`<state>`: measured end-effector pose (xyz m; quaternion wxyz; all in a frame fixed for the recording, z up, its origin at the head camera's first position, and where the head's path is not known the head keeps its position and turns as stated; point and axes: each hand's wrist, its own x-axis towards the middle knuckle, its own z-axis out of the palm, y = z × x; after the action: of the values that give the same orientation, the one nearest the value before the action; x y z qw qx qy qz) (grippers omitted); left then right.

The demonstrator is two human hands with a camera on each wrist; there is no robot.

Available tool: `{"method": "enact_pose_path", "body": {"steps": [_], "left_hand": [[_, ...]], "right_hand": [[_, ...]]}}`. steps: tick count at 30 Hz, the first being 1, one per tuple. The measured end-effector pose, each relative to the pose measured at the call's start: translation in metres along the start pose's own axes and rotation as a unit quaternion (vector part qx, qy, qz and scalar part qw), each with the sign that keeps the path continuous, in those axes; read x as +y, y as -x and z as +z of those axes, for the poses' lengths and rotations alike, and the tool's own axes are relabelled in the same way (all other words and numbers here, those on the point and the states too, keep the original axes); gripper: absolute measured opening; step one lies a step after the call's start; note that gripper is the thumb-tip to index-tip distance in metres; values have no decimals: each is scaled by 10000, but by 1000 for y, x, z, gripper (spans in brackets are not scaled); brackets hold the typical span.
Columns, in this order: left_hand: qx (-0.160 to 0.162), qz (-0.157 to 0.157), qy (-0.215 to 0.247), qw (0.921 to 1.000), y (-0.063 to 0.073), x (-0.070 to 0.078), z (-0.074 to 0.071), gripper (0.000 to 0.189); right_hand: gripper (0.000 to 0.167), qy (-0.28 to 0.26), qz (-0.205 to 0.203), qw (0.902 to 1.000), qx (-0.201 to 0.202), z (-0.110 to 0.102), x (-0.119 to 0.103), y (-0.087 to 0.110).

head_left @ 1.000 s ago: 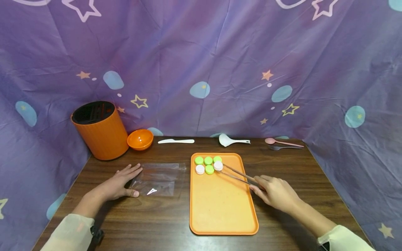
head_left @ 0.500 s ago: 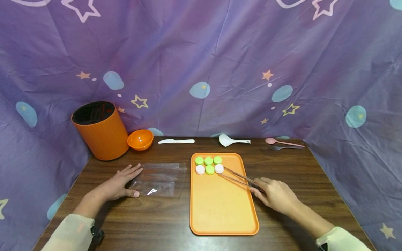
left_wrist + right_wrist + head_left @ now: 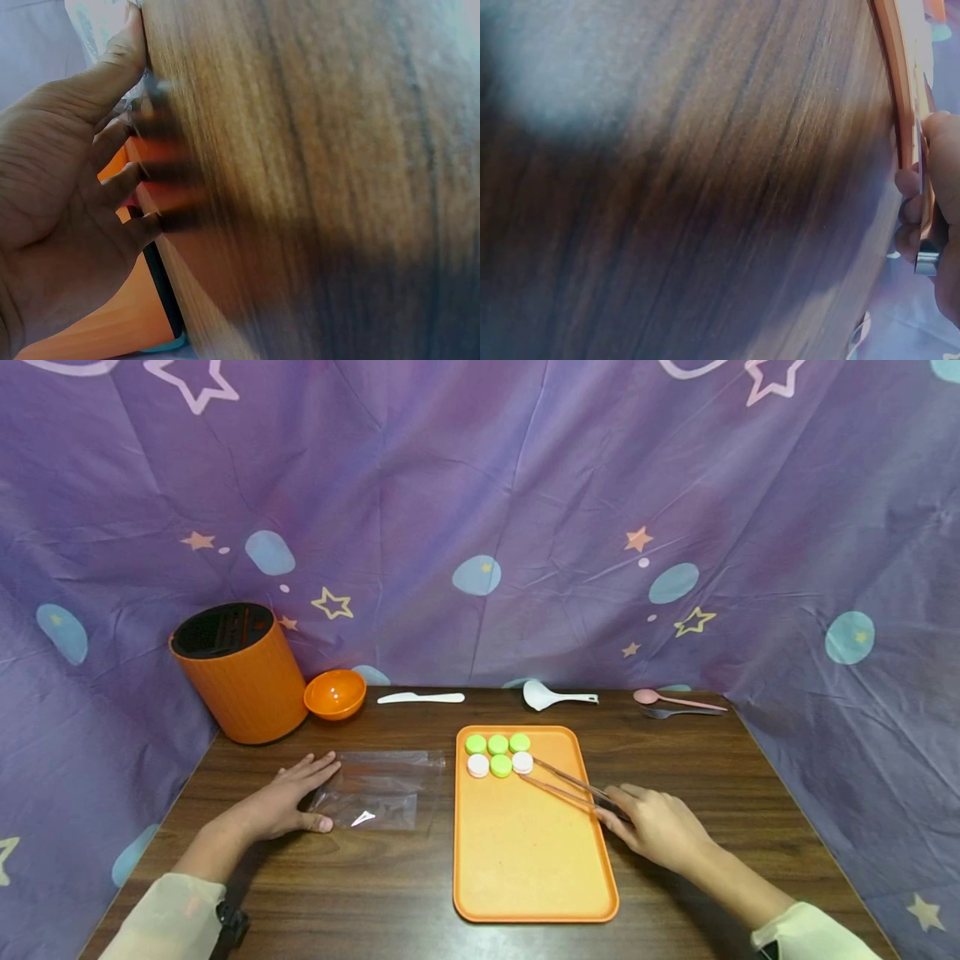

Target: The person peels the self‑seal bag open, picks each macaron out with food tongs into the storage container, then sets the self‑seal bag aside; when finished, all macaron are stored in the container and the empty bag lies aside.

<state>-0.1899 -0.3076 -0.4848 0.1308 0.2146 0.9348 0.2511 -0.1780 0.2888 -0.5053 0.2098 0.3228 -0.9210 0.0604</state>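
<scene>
In the head view my right hand (image 3: pixel 660 825) grips metal tongs (image 3: pixel 566 787) whose tips reach over the orange tray (image 3: pixel 536 860), by a white macaron-like disc (image 3: pixel 522 763). Whether the tips touch that disc cannot be made out. It ends the nearer of two rows, beside a green disc (image 3: pixel 501 766) and another white disc (image 3: pixel 477 766). Behind them lies a row of green discs (image 3: pixel 498 744). My left hand (image 3: pixel 281 800) rests with spread fingers on the left end of a clear plastic bag (image 3: pixel 382 789), flat on the table. The right wrist view shows the tongs' rear end (image 3: pixel 928 259) within the hand.
An orange knife block (image 3: pixel 243 681) and an orange bowl (image 3: pixel 335 694) stand at the back left. Along the back edge lie a white knife (image 3: pixel 421 697), a white ladle (image 3: pixel 555 696), a pink spoon (image 3: pixel 675 699) and a grey fork (image 3: pixel 682 713). A purple curtain (image 3: pixel 420 527) hangs behind.
The white disc held by the tongs has come down onto the tray at the right end of the nearer row. The tongs' tips have parted somewhat. My left hand stays still.
</scene>
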Motion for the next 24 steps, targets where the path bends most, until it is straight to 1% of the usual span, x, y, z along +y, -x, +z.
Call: {"method": "enact_pose_path", "body": {"steps": [6, 14, 20, 24], "left_hand": [[-32, -60, 0, 10000, 0, 0, 0, 102], [-27, -57, -24, 10000, 0, 1, 0, 102], [-50, -96, -9, 9999, 0, 2, -1, 102], [-47, -94, -7, 9999, 0, 3, -1, 102]], "right_hand": [[31, -19, 79, 9999, -79, -2, -1, 0], [31, -37, 135, 9998, -102, -5, 0, 5], [35, -21, 108, 9999, 0, -10, 1, 8], [38, 26, 127, 9998, 168, -14, 3, 12]]}}
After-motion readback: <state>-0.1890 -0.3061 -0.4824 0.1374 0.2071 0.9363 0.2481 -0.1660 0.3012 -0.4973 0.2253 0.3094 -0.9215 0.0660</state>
